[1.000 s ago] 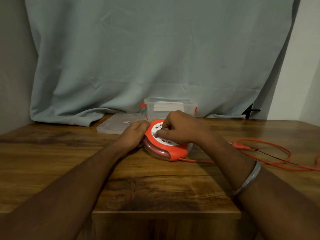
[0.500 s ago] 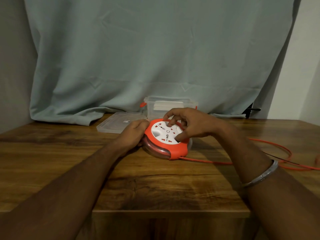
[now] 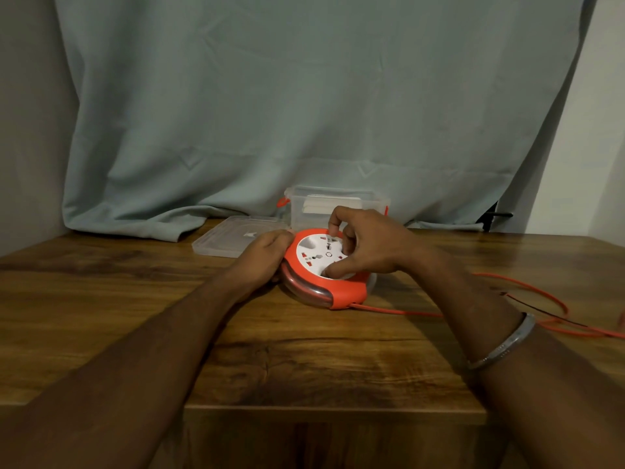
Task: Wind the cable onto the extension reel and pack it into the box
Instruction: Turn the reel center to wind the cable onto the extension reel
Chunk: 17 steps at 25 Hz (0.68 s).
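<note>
An orange extension reel [image 3: 345,290] with a white socket face [image 3: 313,253] lies flat on the wooden table [image 3: 304,360]. My left hand [image 3: 262,257] grips its left rim. My right hand [image 3: 367,247] rests on top, thumb and fingertips pressed on the white face. An orange cable [image 3: 527,296] leaves the reel's front right and loops over the table to the right edge of view. Behind the reel stands a clear plastic box [image 3: 338,206], open, with orange latches.
The box's clear lid [image 3: 233,240] lies flat to the left of the box. A grey-green cloth [image 3: 304,113] hangs behind the table and drapes onto its back edge. The table's front edge is near me. A metal bangle [image 3: 504,343] is on my right wrist.
My right hand turned on the white socket face, fingers shifting from left side to far and near sides. The cable loop on the right has drawn in. My left hand stayed on the rim.
</note>
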Each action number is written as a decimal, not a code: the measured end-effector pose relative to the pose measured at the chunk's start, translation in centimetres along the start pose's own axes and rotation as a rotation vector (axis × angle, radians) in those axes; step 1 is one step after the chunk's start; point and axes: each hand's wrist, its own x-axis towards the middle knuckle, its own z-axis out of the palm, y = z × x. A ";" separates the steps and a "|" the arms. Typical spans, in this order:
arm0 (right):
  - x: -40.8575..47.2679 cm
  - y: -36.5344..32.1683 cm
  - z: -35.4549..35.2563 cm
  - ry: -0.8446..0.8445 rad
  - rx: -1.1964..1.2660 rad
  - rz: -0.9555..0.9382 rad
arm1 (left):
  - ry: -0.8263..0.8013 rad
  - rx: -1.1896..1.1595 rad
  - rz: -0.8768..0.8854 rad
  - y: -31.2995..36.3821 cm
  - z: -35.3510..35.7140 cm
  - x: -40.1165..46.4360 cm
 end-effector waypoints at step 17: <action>0.9 -2.0 2.2 0.153 -0.139 0.038 | -0.034 -0.002 -0.001 -0.1 -0.2 0.3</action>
